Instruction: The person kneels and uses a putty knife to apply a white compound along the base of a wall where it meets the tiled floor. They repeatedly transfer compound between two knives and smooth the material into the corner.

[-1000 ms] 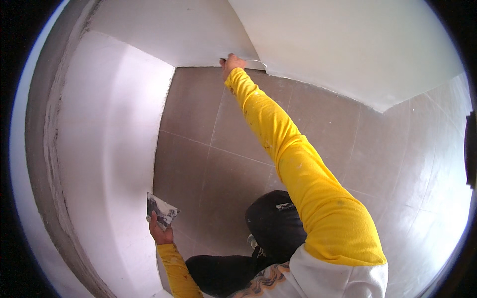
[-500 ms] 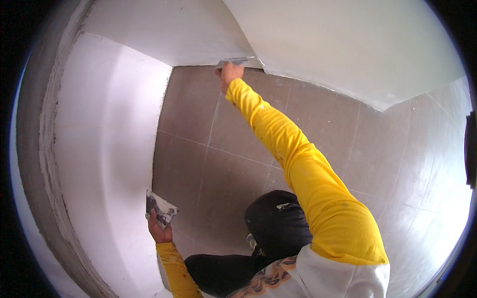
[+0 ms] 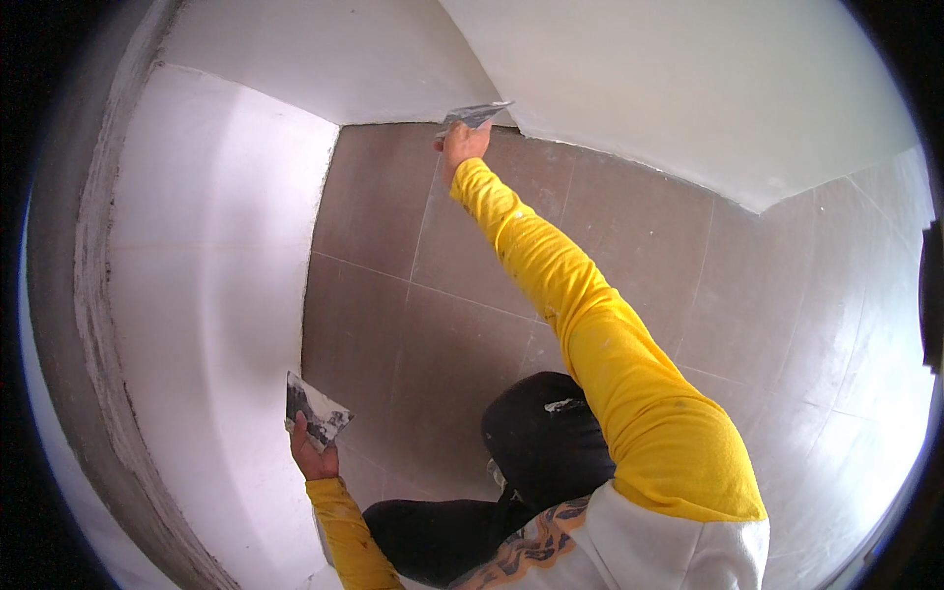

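Note:
My right hand [image 3: 464, 145] reaches far forward, its fingers closed on a putty knife with a wide metal blade [image 3: 476, 115]. That blade lies low along the back wall [image 3: 344, 64], close to the corner where the wall projecting on the right begins. At the lower left, my left hand [image 3: 313, 454] grips a second putty knife [image 3: 316, 409]. Pale putty and dark smears cover its blade, which is held beside the left wall. Both handles are mostly hidden by my fingers.
White walls [image 3: 197, 236] rise on the left and back, and another wall [image 3: 688, 88] juts out at the right. Brownish-grey floor tiles [image 3: 472, 246] with pale joints lie between them. My bent knees in black trousers [image 3: 541, 428] are below.
My right hand has shifted slightly to the right, and its blade has tilted with its right end higher. My left hand has hardly moved.

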### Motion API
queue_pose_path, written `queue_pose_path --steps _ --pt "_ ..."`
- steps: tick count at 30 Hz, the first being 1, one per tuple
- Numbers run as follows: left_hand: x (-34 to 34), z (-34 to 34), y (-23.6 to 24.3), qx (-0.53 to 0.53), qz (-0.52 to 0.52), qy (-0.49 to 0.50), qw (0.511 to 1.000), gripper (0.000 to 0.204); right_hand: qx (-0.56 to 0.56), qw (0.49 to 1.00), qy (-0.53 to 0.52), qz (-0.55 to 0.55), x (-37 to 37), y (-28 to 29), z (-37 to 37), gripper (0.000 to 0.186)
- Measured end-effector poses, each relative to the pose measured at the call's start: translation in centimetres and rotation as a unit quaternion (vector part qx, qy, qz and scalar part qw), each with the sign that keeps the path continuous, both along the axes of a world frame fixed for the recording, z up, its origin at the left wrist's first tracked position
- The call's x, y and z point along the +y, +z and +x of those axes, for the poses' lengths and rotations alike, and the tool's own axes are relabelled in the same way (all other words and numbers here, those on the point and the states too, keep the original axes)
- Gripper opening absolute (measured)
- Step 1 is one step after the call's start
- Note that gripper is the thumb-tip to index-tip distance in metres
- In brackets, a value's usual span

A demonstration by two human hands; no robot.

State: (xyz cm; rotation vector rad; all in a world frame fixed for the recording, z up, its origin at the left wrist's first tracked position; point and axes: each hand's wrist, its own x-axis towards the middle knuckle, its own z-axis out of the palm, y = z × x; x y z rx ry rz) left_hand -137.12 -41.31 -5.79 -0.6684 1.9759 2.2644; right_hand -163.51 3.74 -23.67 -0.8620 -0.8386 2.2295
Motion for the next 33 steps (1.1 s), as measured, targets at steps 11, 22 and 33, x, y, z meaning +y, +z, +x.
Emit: queue_pose_path --steps 11,22,33 --pt "0.1 0.1 0.0 0.015 0.012 0.013 1.0 0.034 -0.009 0.956 -0.084 -0.281 2.1 -6.3 -0.3 0.03" --pt "1.0 0.4 0.3 0.017 0.014 0.001 1.0 0.035 0.004 0.991 0.02 -0.135 -1.5 -0.3 -1.2 0.038" --pt "0.4 0.4 0.0 0.022 -0.009 0.013 1.0 0.034 -0.06 0.977 -0.011 -0.203 3.4 -4.9 1.9 0.035"
